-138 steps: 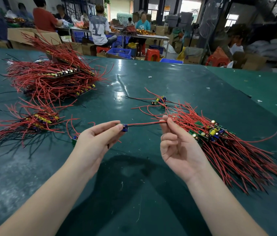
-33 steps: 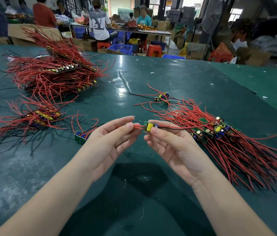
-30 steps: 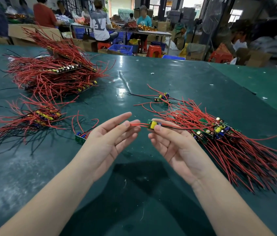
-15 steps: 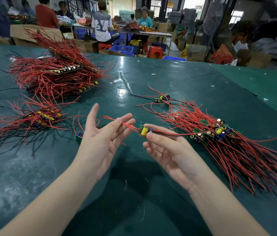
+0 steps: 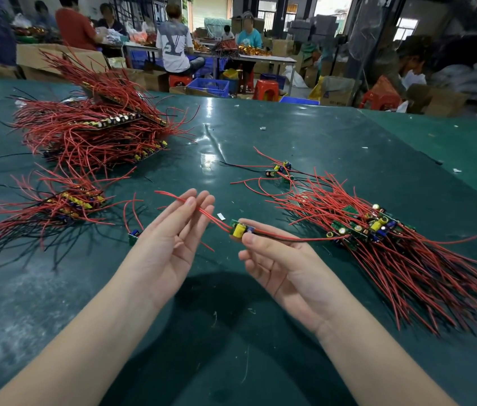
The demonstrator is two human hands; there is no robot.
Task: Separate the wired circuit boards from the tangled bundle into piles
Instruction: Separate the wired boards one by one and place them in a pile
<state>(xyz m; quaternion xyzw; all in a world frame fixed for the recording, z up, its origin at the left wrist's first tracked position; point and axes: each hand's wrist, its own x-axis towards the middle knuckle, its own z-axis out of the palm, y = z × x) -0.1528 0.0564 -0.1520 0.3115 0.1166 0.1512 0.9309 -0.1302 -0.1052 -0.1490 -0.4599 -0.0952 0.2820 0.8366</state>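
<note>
My right hand (image 5: 278, 265) pinches a small green circuit board (image 5: 239, 230) with a yellow capacitor between thumb and fingertips. Its red wires (image 5: 202, 212) run left across the straight fingers of my left hand (image 5: 169, 241), which touches them without gripping. More wires trail right from the board into the tangled bundle (image 5: 378, 238) of red-wired boards. A single board (image 5: 133, 235) lies on the table just left of my left hand. A small sorted pile (image 5: 64, 203) sits at the left, a large pile (image 5: 96, 127) behind it.
A few loose boards (image 5: 278, 169) lie beyond the bundle. The green table (image 5: 304, 136) stretches ahead, with a second table surface at the right. Behind it, people sit at workbenches among cardboard boxes, blue crates and red stools.
My right hand has drawn the board a little away from the bundle and lower. My left hand's fingers have straightened, and the red wires now lie along them.
</note>
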